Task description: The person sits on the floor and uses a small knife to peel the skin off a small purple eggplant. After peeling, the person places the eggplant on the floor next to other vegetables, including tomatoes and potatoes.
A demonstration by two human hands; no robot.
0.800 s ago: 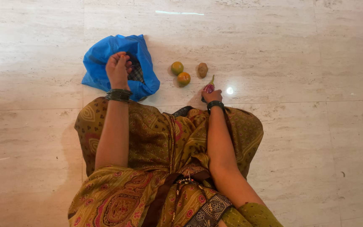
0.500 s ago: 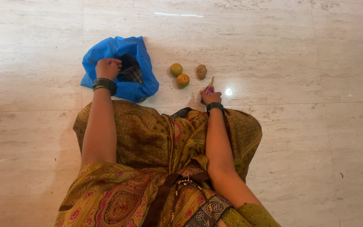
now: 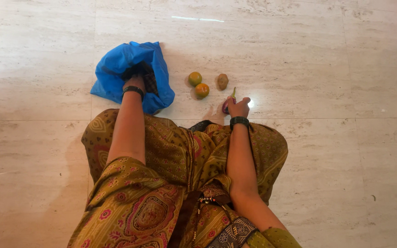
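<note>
View from above of a person seated on a pale marble floor [image 3: 327, 69], lap covered w/ olive and mustard patterned cloth [image 3: 171, 156].

The landmark is a crumpled blue plastic bag [image 3: 116, 64], lying on the floor just beyond the person's knees, toward the left.

The left hand [image 3: 136, 76] is pushed into the bag's mouth; only the wrist w/ a dark bangle shows, the fingers are buried in the blue plastic and a dark checked cloth inside, so cannot tell if it grips anything.

Right of the bag, apart from it, sit 3 small round items: a green-orange fruit [image 3: 195, 78], an orange fruit [image 3: 201, 90] touching or almost touching it on the near side, and a brownish lump [image 3: 223, 81] a little further right.

Still further right of the bag and nearer the person, the right hand [image 3: 240, 108] is closed around a small purple eggplant [image 3: 228, 102], its green stem poking up past the fingers. This wrist also wears a dark bangle. A bright light reflection sits on the floor just beside the knuckles.

Nothing lies between the bag and the fruit; the 2 hands are well apart.
</note>
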